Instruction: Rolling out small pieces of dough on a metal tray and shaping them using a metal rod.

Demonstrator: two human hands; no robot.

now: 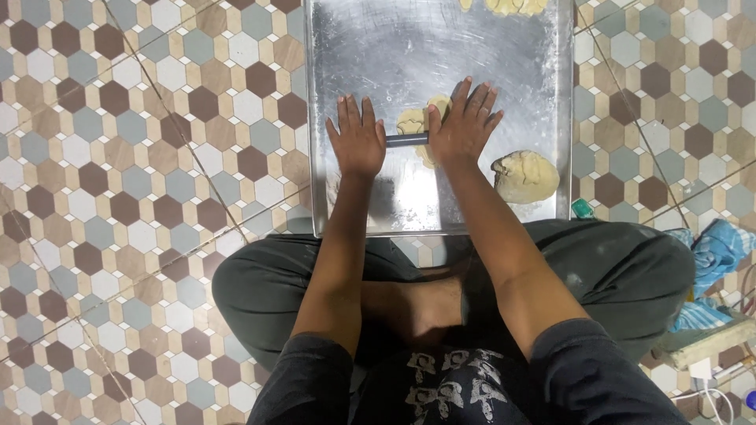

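A dark rolling pin [407, 140] lies across a small flattened piece of pale dough [415, 122] on a large metal tray [370, 55]. My left hand [357, 135] presses flat on the pin's left end, fingers spread. My right hand [465, 120] presses flat on its right end and covers part of the dough. A bigger lump of dough [525, 176] rests near the tray's front right corner. More flattened dough pieces [516, 6] lie at the tray's far edge.
The tray sits on a floor of hexagon tiles [118, 157] in front of my crossed legs [260, 283]. A blue cloth [717, 252] and a white cable [709, 393] lie at the right. A small green object [583, 208] sits beside the tray's corner.
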